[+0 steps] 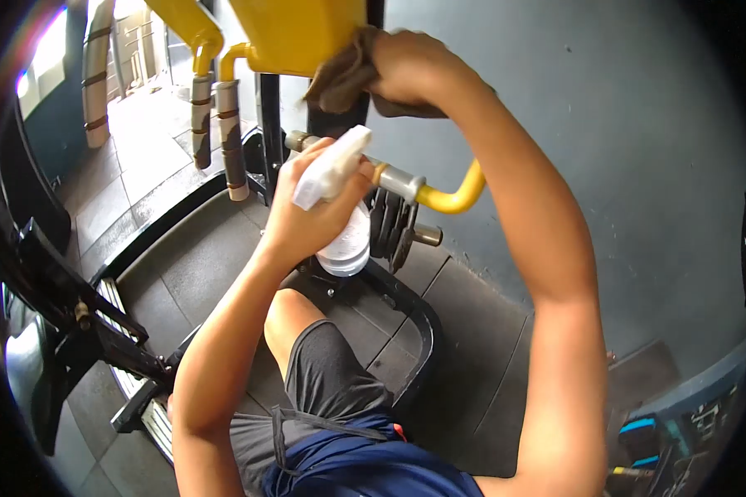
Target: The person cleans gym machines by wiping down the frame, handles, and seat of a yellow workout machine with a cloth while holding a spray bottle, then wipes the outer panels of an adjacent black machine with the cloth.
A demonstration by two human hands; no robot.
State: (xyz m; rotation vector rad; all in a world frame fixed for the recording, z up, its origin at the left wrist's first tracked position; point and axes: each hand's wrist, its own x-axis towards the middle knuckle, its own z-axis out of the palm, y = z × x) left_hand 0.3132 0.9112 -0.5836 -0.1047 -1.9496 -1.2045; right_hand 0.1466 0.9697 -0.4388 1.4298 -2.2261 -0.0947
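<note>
My left hand [307, 217] is wrapped round the neck of a clear spray bottle [347, 244] with a white trigger head, in the middle of the view. The bottle stands nearly upright, its base low above the machine's frame. Higher up, my right hand [408, 68] is closed on a dark brown cloth [340, 79]. The cloth lies against the lower right edge of a yellow machine panel [294, 33]; part of that edge is hidden behind cloth and hand. Behind the bottle runs a bar with a grey grip [401, 182] and a bent yellow end [456, 197].
Yellow arms with worn grips [230, 137] hang at the upper left. Weight plates [389, 228] sit beyond the bottle. A black floor frame [427, 331] curves round my legs, and a grey wall [630, 166] rises on the right.
</note>
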